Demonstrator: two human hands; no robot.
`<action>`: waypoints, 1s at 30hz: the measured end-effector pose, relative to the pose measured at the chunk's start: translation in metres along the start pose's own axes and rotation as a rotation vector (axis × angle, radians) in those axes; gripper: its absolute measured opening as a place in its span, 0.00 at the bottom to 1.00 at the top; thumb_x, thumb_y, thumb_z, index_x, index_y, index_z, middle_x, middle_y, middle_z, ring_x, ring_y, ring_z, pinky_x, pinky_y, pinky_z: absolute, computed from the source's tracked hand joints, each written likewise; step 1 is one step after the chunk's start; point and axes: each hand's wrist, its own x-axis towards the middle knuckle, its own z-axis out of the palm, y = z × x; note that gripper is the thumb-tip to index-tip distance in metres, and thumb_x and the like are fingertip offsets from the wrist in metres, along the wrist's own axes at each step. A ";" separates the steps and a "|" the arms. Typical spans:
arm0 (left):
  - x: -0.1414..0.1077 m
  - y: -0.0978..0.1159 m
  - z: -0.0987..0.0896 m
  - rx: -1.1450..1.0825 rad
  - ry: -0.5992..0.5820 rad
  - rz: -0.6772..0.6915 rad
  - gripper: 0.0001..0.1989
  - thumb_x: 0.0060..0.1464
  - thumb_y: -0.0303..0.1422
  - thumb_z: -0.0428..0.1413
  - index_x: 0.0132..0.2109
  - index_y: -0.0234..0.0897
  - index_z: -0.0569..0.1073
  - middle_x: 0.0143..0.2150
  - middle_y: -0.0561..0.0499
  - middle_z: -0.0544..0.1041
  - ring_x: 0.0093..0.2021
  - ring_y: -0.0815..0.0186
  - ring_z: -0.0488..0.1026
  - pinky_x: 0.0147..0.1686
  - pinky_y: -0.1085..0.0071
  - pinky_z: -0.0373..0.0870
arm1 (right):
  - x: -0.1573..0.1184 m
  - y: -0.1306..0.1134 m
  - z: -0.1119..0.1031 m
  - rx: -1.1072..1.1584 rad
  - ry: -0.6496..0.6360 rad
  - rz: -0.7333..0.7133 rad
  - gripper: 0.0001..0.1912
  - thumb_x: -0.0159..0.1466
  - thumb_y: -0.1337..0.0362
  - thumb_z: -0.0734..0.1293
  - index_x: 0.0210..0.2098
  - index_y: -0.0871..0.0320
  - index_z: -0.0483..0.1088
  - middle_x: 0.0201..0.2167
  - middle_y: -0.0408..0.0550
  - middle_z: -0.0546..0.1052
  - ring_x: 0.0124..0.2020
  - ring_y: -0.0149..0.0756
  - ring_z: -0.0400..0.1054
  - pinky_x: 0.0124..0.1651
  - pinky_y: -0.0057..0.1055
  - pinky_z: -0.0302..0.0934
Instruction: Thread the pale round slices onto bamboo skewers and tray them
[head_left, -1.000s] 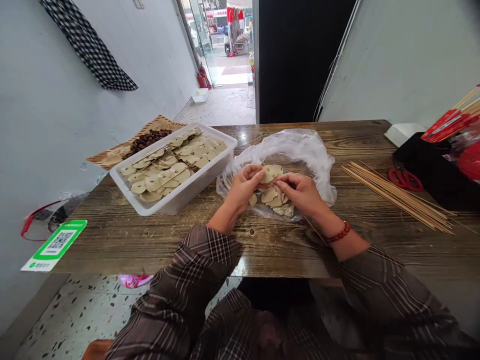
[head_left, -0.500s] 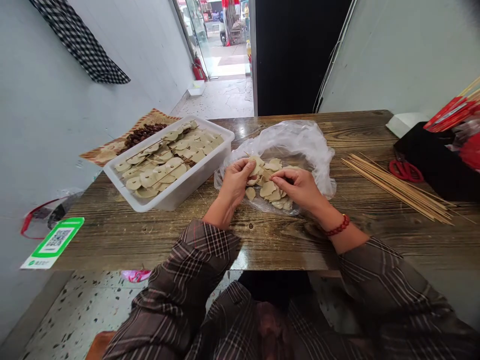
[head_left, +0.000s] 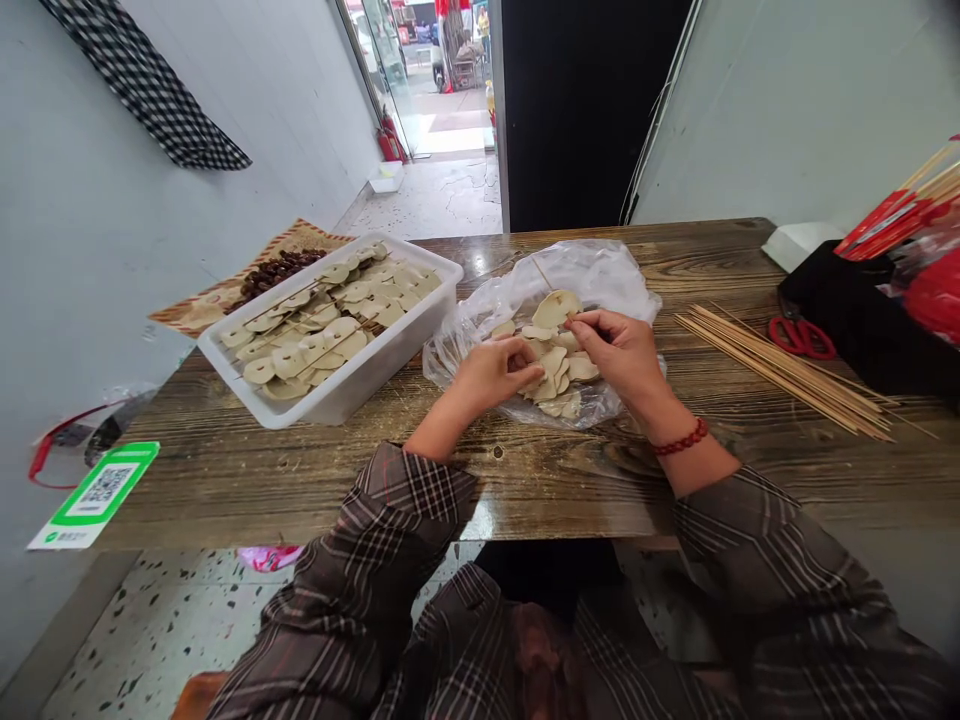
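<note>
Right hand (head_left: 619,350): thumb and fingertips pinched together on a thin stick (head_left: 541,273), whose tip points up and away from the grip. Pale slice (head_left: 557,309): at the fingertips, on the line of the stick; threading through it cannot be made out. Red bead bracelet (head_left: 681,437): on the wrist behind the grip.

Left hand (head_left: 491,378): left of the grip, fingers curled over loose slices (head_left: 559,375); whether they are clamped on one, cannot tell. Loose slices: heaped just below the grip, on crumpled plastic bag (head_left: 600,262), which rises behind it.

Farther left: white tub (head_left: 390,372), holding slices on sticks. Beyond the tub: dark reddish-brown pieces (head_left: 277,272) on patterned paper. Right of the grip, well apart: bundle of bare sticks (head_left: 780,370); red-handled scissors (head_left: 801,336) just beyond.

Hazards, as judged: thin slice may split if the stick is pushed off-centre; fingertip may be pricked if it sits behind the slice; bag may drag along if slices cling to it.
</note>
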 end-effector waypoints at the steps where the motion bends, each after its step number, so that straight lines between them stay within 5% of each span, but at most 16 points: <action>1: -0.001 0.000 0.001 0.071 -0.039 0.013 0.06 0.45 0.34 0.65 0.29 0.37 0.76 0.28 0.52 0.71 0.28 0.68 0.64 0.29 0.72 0.57 | 0.001 0.002 -0.001 0.006 0.014 0.000 0.14 0.61 0.55 0.68 0.35 0.60 0.79 0.25 0.45 0.77 0.26 0.32 0.67 0.29 0.29 0.59; 5: -0.003 -0.001 0.004 0.190 -0.080 0.039 0.07 0.42 0.33 0.66 0.31 0.39 0.76 0.29 0.51 0.72 0.29 0.67 0.64 0.31 0.71 0.59 | 0.003 0.006 -0.001 0.008 0.004 -0.007 0.16 0.62 0.53 0.67 0.35 0.59 0.79 0.25 0.45 0.77 0.25 0.31 0.65 0.27 0.28 0.57; 10: 0.000 -0.007 0.003 0.070 -0.060 0.016 0.03 0.48 0.30 0.59 0.28 0.38 0.78 0.26 0.52 0.74 0.26 0.68 0.65 0.29 0.72 0.60 | 0.001 0.007 0.000 0.013 -0.004 -0.004 0.15 0.61 0.54 0.68 0.34 0.59 0.79 0.25 0.44 0.76 0.25 0.31 0.65 0.27 0.28 0.57; 20: 0.007 -0.015 -0.023 -0.817 0.436 -0.352 0.10 0.40 0.31 0.63 0.32 0.34 0.73 0.25 0.54 0.73 0.23 0.73 0.70 0.20 0.78 0.61 | -0.006 -0.010 0.000 0.007 -0.154 -0.031 0.14 0.61 0.56 0.67 0.33 0.59 0.79 0.23 0.44 0.77 0.24 0.31 0.65 0.26 0.28 0.58; 30: 0.008 -0.021 -0.030 -0.992 0.575 -0.342 0.15 0.40 0.32 0.68 0.35 0.35 0.72 0.28 0.56 0.75 0.24 0.75 0.70 0.23 0.78 0.68 | -0.016 -0.007 0.010 -0.168 -0.350 -0.200 0.09 0.62 0.61 0.66 0.33 0.55 0.80 0.34 0.48 0.83 0.34 0.40 0.76 0.38 0.36 0.67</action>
